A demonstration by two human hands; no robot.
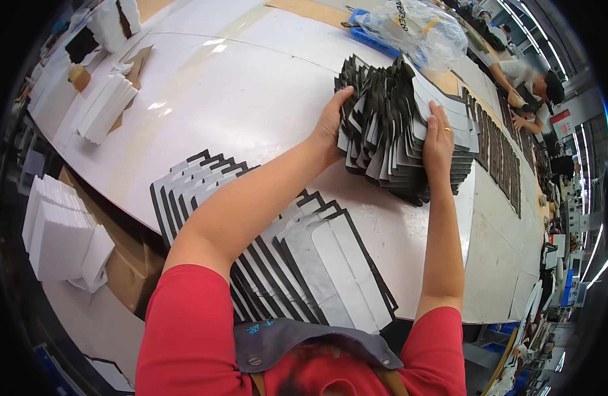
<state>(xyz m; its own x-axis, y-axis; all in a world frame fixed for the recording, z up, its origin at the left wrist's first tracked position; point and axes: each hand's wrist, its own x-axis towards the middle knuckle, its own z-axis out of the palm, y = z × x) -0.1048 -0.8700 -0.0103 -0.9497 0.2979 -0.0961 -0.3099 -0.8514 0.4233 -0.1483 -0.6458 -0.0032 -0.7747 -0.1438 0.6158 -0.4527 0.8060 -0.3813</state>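
Note:
A thick bundle of dark-edged, white-backed flat pieces [383, 132] is clasped between my hands above the white table. My left hand [331, 122] presses its left side, with the thumb near the top and the other fingers mostly hidden by the bundle. Against the right side lies my right hand [438, 142], fingers together and pointing away from me, a ring on one of them. The pieces stand unevenly, their dark wavy edges fanned. Closer to my body, more dark-edged white pieces [340, 264] lie in overlapping rows, partly behind my left forearm.
White stacks [60, 231] sit at the left, with another stack [106, 105] farther back. Beyond the bundle are a blue basket [376, 36] and a clear plastic bag [422, 30]. Dark strips [495, 148] line the right side, where a person [531, 86] bends over the table.

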